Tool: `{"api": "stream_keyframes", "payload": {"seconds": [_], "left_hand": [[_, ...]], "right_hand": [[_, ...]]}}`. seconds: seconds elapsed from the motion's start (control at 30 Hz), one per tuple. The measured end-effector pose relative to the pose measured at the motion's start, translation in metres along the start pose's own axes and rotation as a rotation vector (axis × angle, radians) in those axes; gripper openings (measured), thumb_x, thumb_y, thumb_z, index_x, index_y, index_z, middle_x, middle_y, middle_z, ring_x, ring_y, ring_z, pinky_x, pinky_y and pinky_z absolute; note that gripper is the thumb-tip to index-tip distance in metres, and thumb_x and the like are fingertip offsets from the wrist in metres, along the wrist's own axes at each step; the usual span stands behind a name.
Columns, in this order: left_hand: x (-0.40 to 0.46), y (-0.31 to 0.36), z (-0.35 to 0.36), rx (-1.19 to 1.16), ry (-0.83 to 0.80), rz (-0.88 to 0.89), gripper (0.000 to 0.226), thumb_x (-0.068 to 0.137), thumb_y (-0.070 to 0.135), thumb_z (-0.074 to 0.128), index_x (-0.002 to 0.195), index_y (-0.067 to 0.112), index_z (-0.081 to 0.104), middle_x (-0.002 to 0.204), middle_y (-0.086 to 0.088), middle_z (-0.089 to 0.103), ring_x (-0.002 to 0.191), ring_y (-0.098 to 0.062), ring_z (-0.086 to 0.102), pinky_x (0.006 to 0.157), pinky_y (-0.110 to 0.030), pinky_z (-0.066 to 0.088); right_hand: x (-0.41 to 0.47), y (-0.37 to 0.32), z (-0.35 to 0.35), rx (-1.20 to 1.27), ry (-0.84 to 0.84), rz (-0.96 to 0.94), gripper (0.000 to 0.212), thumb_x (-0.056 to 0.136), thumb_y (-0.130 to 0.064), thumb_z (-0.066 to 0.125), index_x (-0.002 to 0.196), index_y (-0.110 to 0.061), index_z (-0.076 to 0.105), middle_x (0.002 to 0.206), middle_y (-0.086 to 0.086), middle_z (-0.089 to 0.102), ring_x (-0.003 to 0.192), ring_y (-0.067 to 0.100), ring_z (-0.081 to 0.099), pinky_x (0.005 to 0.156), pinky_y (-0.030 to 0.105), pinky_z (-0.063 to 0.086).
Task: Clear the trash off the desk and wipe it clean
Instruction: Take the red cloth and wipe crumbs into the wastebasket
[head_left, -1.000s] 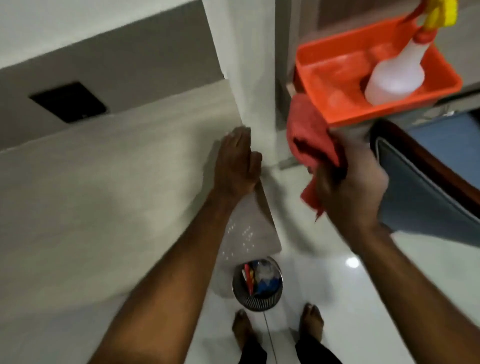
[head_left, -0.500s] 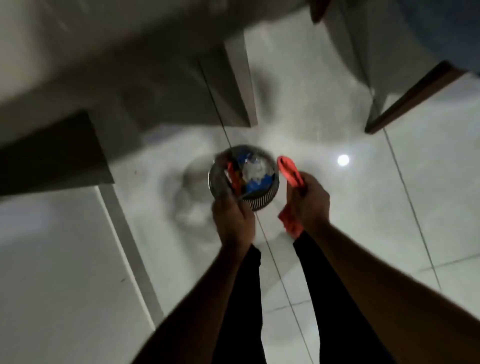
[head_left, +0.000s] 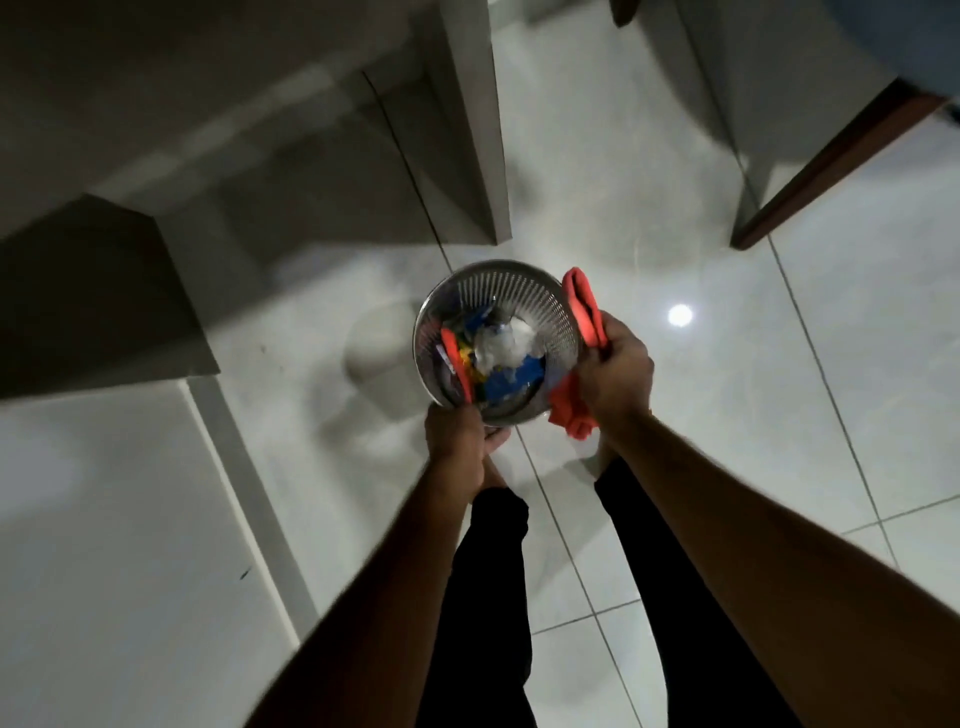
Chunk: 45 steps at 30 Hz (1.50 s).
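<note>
The metal mesh trash bin (head_left: 496, 343) sits in the middle of the view, with the person's two hands on its rim, and I cannot tell if its bottom is on the white tile floor (head_left: 779, 415) or just above it. It looks light, because the wall is thin wire and the trash (head_left: 498, 358) inside is only crumpled paper and bright wrappers. The wire rim is stiff and round, so the rim is a good place to hold, one hand on each side. The left hand (head_left: 460, 428) is curled closed on the rim at about 7 o'clock. The right hand (head_left: 615, 371) is at about 4 o'clock, closed around a red cloth (head_left: 584, 317). The cloth is soft and floppy; one end sticks up past the rim at 2 o'clock and the other end hangs below the hand. With the cloth squashed in that hand, its hold on the bin may be weaker. The desk leg (head_left: 478, 130) stands at 12 o'clock, near the bin.
</note>
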<state>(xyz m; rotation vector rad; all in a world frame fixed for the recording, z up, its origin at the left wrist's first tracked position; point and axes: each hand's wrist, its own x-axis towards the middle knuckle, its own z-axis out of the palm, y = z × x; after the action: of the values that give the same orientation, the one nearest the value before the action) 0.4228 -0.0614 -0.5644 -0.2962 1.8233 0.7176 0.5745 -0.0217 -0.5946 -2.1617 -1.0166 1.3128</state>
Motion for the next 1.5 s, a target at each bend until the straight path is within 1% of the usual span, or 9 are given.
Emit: {"api": "stream_keyframes", "payload": {"seconds": [0.23,0.37,0.43,0.63,0.8,1.03,1.27,1.33,1.5], "left_hand": [[-0.176,0.057,-0.046,-0.048,-0.103,0.029,0.038,0.099,0.000,0.041,0.135,0.010,0.048,0.125,-0.025,0.068,0.093,-0.042,0.074,0.071,-0.049,0.065],[-0.251,0.091,-0.068,-0.114,-0.075,0.050,0.037,0.099,0.009,0.053,0.136,0.003,0.051,0.123,-0.030,0.068,0.098,-0.046,0.073,0.081,-0.064,0.061],[-0.281,0.108,-0.077,-0.163,-0.062,0.065,0.034,0.098,0.010,0.055,0.131,-0.002,0.057,0.119,-0.032,0.069,0.097,-0.047,0.073,0.083,-0.067,0.059],[-0.333,0.143,-0.096,-0.273,-0.079,0.087,0.033,0.096,-0.002,0.046,0.127,-0.006,0.056,0.116,-0.036,0.068,0.082,-0.042,0.071,0.051,-0.042,0.063],[-0.348,0.145,-0.100,-0.231,-0.060,0.132,0.027,0.096,-0.002,0.047,0.117,-0.010,0.062,0.101,-0.035,0.071,0.055,-0.034,0.067,0.039,-0.036,0.058],[-0.341,0.139,-0.116,-0.214,-0.080,0.117,0.035,0.100,0.023,0.061,0.109,-0.009,0.068,0.098,-0.035,0.073,0.074,-0.043,0.072,0.060,-0.049,0.063],[-0.338,0.125,-0.139,-0.122,-0.116,0.128,0.068,0.064,0.045,0.084,0.108,-0.004,0.070,0.101,-0.030,0.075,0.088,-0.040,0.076,0.075,-0.055,0.065],[-0.326,0.119,-0.146,-0.043,-0.070,0.173,0.090,0.048,0.056,0.089,0.112,-0.004,0.067,0.110,-0.027,0.073,0.102,-0.038,0.072,0.096,-0.054,0.058],[-0.305,0.127,-0.167,0.057,-0.063,0.075,0.030,0.095,0.026,0.061,0.118,0.006,0.064,0.108,-0.024,0.073,0.092,-0.040,0.075,0.082,-0.058,0.063]], "right_hand": [[-0.106,-0.108,-0.083,0.132,0.039,-0.101,0.047,0.082,-0.027,0.052,0.123,-0.047,0.062,0.108,-0.027,0.071,0.100,-0.006,0.067,0.090,0.028,0.057],[-0.164,-0.188,-0.113,0.097,0.019,-0.305,0.043,0.083,-0.046,0.067,0.125,-0.047,0.060,0.105,-0.026,0.072,0.096,-0.006,0.067,0.083,0.023,0.054],[-0.182,-0.221,-0.128,0.023,0.027,-0.416,0.045,0.086,-0.022,0.068,0.130,-0.029,0.062,0.113,-0.008,0.073,0.102,0.015,0.069,0.089,0.032,0.055],[-0.204,-0.320,-0.170,0.164,0.282,-0.546,0.046,0.081,-0.009,0.051,0.124,-0.016,0.064,0.093,-0.012,0.067,0.089,0.017,0.065,0.082,0.003,0.041],[-0.187,-0.422,-0.146,-0.283,0.136,-0.806,0.070,0.084,0.002,0.054,0.150,-0.016,0.041,0.143,0.015,0.055,0.118,0.035,0.060,0.099,0.041,0.048],[-0.194,-0.424,-0.085,-1.288,-0.169,-1.034,0.053,0.097,-0.025,0.049,0.148,-0.024,0.035,0.154,0.018,0.034,0.128,0.045,0.046,0.099,0.049,0.047],[-0.263,-0.315,-0.114,-1.176,-0.551,-1.094,0.056,0.081,-0.013,0.053,0.134,-0.031,0.054,0.141,-0.002,0.056,0.112,0.028,0.065,0.084,0.038,0.056],[-0.271,-0.322,-0.112,-0.905,-0.353,-1.155,0.062,0.066,-0.009,0.070,0.125,-0.027,0.069,0.129,-0.001,0.069,0.104,0.021,0.072,0.081,0.026,0.057],[-0.264,-0.421,-0.084,-0.372,0.072,-1.197,0.042,0.079,-0.005,0.074,0.118,-0.020,0.070,0.115,-0.002,0.073,0.100,0.013,0.066,0.091,0.025,0.050]]}}
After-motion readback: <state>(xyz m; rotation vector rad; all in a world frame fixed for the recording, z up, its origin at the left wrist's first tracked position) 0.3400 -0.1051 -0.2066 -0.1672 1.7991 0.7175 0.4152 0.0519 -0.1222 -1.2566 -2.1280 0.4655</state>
